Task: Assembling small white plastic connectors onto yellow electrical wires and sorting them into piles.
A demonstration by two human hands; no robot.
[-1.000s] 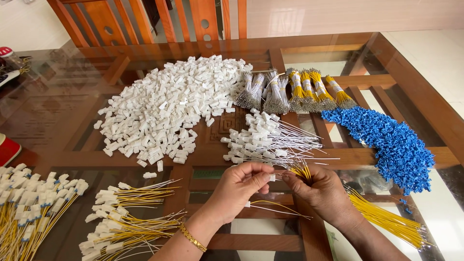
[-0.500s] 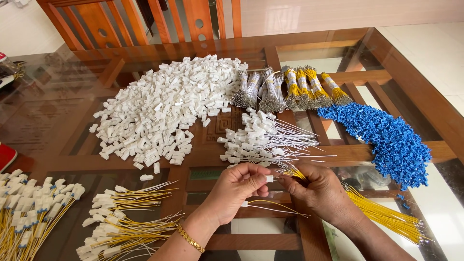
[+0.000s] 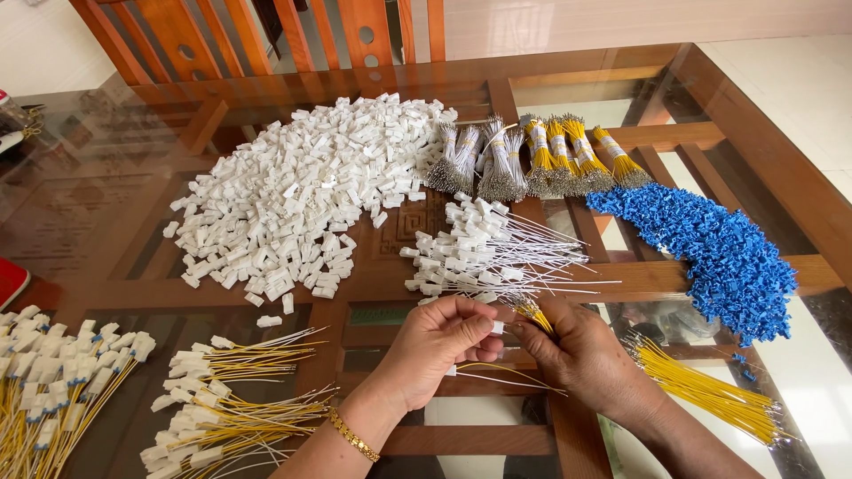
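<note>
Head view shows us a small white connector (image 3: 497, 327) held between the fingertips of our left hand (image 3: 439, 341), just above the near middle of the glass table (image 3: 89, 213). Our left hand is closed around it in a pinch. Our right hand (image 3: 586, 355) is closed too, and it grips a small bunch of yellow wires (image 3: 532, 312) whose ends point toward the connector and almost touch it. Some thin white and yellow wires (image 3: 506, 377) hang below the two hands.

Just behind the hands lies a group of white wires with connectors (image 3: 484, 253). Farther back and to the left is a big heap of loose white connectors (image 3: 302, 195). Tied bundles of grey and yellow wires (image 3: 532, 160) stand beside that heap. On the right we see a long pile of blue connectors (image 3: 710, 248), and near our right wrist a bunch of loose yellow wires (image 3: 710, 395). On the left side lie finished yellow wires with white connectors (image 3: 222, 399).
</note>
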